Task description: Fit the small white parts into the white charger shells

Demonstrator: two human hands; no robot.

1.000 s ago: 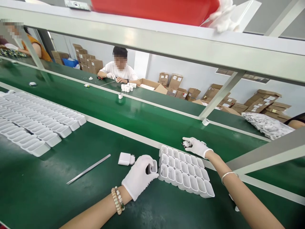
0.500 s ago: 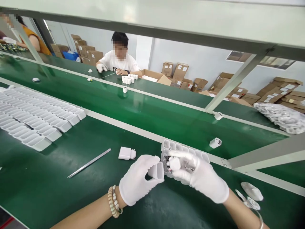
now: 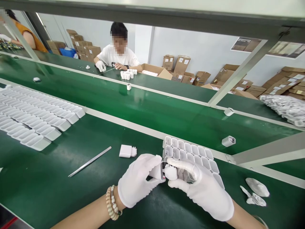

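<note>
A white, open-ended housing (image 3: 156,172) is held on its side in my gloved left hand (image 3: 139,181), its opening facing right. Between the thumb and fingers of my gloved right hand (image 3: 202,187) is a small white part (image 3: 171,172) with dark and pink bits at its left end. That dark end meets the mouth of the housing; how far it sits inside is hidden. Behind my right hand stand rows of white open housings (image 3: 188,148). A white block with a smaller piece at its end (image 3: 125,151) lies on the green table, left of them.
Metal tweezers (image 3: 90,161) lie at left, near many rows of white housings (image 3: 35,140). Crumpled white pieces (image 3: 257,187) lie at right. Beyond the rail, a green belt (image 3: 143,111) carries a white housing (image 3: 228,141). A person (image 3: 119,58) works opposite.
My right hand has brought the small part left and down to the housing's mouth. The housings behind it show more. Pieces on the belt have shifted right, and the view has tilted slightly.
</note>
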